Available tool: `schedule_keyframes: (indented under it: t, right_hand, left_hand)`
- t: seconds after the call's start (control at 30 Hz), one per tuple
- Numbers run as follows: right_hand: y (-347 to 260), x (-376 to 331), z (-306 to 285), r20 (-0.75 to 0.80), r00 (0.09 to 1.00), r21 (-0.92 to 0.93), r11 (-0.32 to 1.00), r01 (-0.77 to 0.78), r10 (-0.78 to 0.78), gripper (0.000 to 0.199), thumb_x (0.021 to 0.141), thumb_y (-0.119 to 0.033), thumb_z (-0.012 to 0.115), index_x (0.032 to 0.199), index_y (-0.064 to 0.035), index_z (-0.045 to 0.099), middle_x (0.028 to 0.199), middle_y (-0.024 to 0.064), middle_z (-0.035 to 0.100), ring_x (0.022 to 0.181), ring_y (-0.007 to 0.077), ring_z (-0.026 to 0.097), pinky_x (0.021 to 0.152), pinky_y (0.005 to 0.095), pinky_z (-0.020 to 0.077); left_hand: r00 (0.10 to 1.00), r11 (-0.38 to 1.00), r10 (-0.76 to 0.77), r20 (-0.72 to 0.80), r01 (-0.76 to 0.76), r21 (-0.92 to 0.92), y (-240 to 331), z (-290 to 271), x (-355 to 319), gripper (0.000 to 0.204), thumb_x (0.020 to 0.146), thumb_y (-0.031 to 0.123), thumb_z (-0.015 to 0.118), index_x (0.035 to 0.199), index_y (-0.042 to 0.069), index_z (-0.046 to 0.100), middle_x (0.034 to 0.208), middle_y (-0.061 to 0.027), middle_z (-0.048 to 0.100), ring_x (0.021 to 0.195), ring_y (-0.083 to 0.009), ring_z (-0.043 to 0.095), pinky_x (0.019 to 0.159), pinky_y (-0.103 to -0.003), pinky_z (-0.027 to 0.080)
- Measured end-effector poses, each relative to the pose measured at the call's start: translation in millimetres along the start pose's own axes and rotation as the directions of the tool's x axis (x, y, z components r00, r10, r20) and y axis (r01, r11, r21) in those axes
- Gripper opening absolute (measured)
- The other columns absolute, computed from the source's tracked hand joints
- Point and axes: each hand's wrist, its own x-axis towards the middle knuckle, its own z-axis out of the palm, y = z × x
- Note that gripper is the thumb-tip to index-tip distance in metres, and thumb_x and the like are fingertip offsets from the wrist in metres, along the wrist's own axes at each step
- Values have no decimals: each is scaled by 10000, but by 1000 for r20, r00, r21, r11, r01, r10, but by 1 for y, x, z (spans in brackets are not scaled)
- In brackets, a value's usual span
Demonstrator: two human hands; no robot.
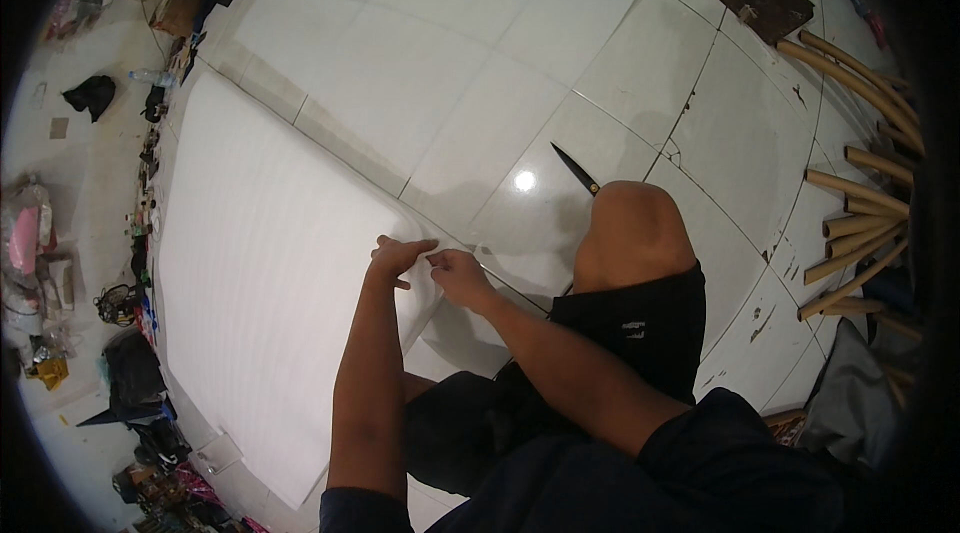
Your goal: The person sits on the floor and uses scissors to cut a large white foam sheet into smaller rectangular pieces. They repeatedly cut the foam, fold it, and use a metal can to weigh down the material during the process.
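The white foam sheet lies flat on the tiled floor, and both hands pinch its near right edge. The left hand and the right hand sit almost touching, fingers closed on the sheet's border. From this grip the sheet spreads away to the person's left and forward; its long axis runs from the lower left to the upper left. The left hand is nearer its middle. Scissors lie just beyond the raised knee, to the right.
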Motion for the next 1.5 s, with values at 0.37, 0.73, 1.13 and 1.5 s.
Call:
schedule_keyframes:
  t: [0.37,0.73,1.13,1.5]
  right_hand:
    - [15,-5,-2,-237,970,-688,716,-122,-62,555,824,-203,669,1342,-125,487,1267,126,459,1170,351,515,888,459,524]
    - [15,3,2,-159,981,-201,976,81,-114,354,827,-154,635,1164,-80,558,1116,146,643,1057,293,623,873,434,498]
    - [10,-7,-2,-278,960,-579,802,-148,-24,478,871,-227,619,1312,-83,506,1312,159,449,1238,349,446,985,463,462]
    - [23,-4,-9,-320,945,-596,789,-153,-59,452,866,-238,651,1267,-74,523,1262,144,485,1210,344,482,955,447,494]
  left_hand:
    - [991,989,104,-89,-93,116,-20,7,12,973,656,295,794,1391,-73,274,1298,-284,470,1116,-395,588,829,-434,572]
    - [771,626,627,-116,-409,664,8,6,-29,924,692,345,725,1515,230,322,1501,-247,318,1420,-410,267,1061,-566,369]
    - [748,288,529,401,-603,744,33,-20,-13,327,834,288,536,934,65,753,1093,-153,678,1214,-350,514,1153,-565,225]
    - [752,253,547,367,-567,784,39,-22,-20,256,816,271,589,934,107,747,1115,-117,661,1188,-335,518,1143,-571,243]
